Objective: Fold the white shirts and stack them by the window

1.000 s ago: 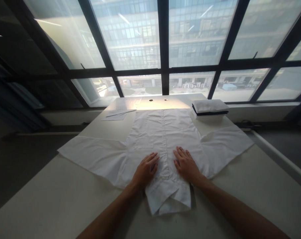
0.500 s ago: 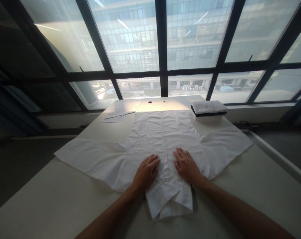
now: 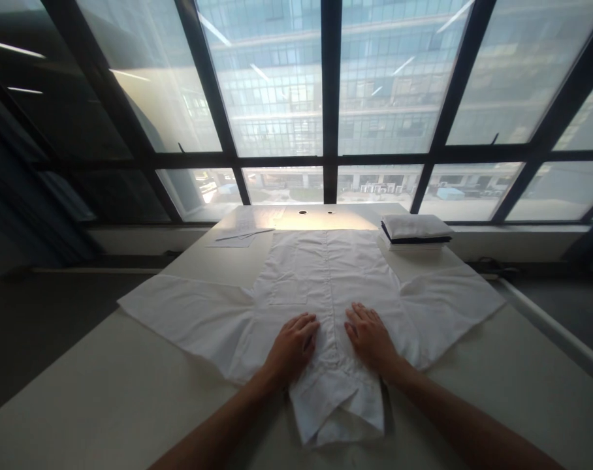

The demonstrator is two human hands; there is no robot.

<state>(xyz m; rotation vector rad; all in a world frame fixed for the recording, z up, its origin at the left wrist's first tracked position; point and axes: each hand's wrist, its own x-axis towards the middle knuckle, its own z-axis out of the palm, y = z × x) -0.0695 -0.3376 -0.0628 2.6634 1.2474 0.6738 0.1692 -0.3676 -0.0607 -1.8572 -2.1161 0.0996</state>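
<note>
A white garment [image 3: 296, 267] lies spread on the table with its two sleeves out to the sides. Its collar end, with flaps folded over, points toward me. My left hand [image 3: 295, 343] rests flat on the cloth left of the central seam, fingers stretched out. On the other side of the seam, my right hand [image 3: 369, 334] lies palm down with its fingers slightly spread. Neither hand grips the fabric.
The pale table [image 3: 144, 385] runs up to large windows with dark frames. A stack of folded cloth [image 3: 416, 228], white and dark, stands at the back right. Paper sheets [image 3: 238, 238] lie at the back left.
The view has tilted up slightly, so everything sits a little lower and further right in the picture. Both hands remain at about the same place on the garment.
</note>
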